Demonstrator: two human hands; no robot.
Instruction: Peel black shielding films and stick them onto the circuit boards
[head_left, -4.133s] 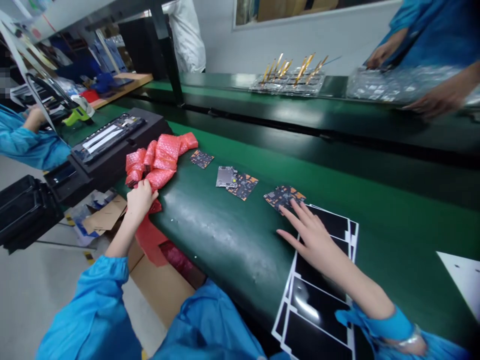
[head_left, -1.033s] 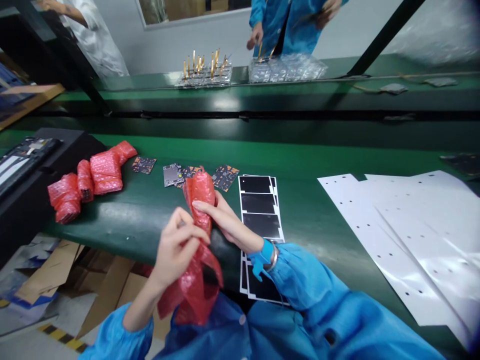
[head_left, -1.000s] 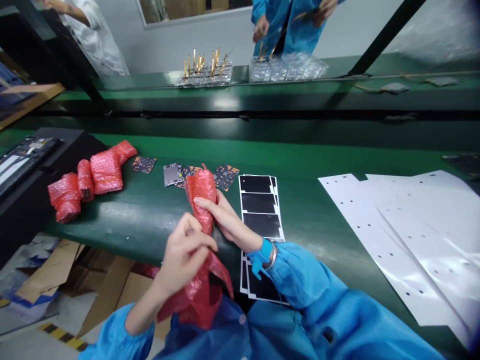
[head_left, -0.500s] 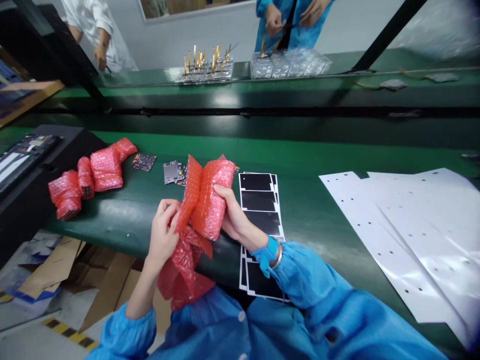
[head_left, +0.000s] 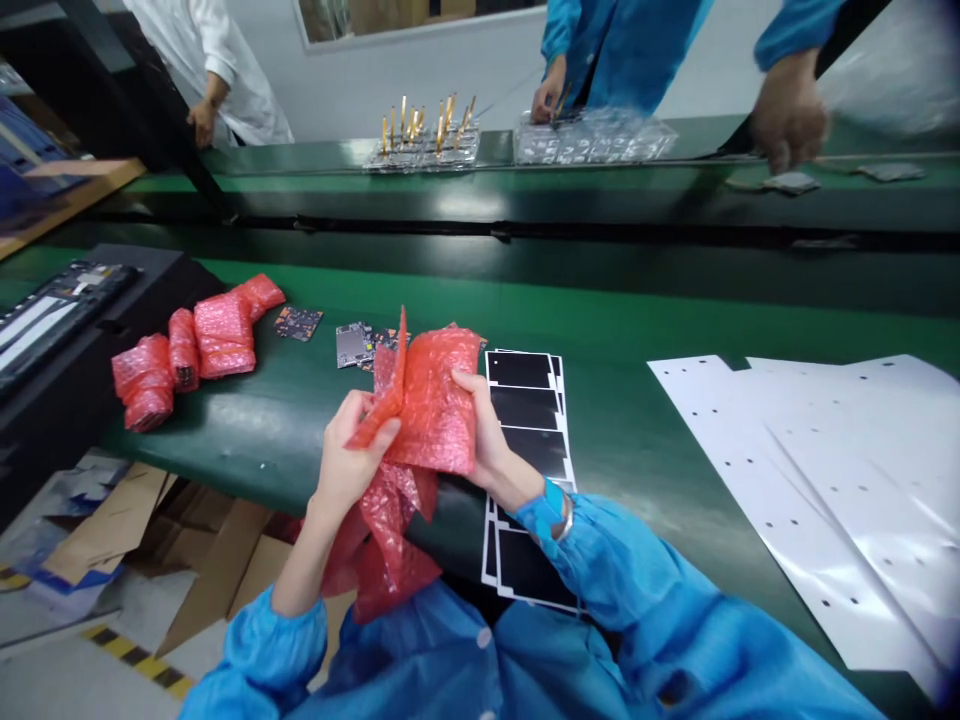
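Red bubble wrap (head_left: 435, 400) now wider open

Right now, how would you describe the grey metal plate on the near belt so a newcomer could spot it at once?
On the near green conveyor belt, find the red bubble wrap in the left hand and right hand. Just beyond it lies the small metal plate. It is the only bare grey piece among the dark, orange-flecked cards.

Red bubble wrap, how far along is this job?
Looks done: the rolled bubble wrap bundles at left. In hand: a loose red wrap sheet, held open by the left hand and right hand. Remaining: an unwrapped circuit board and a metal frame nearby.
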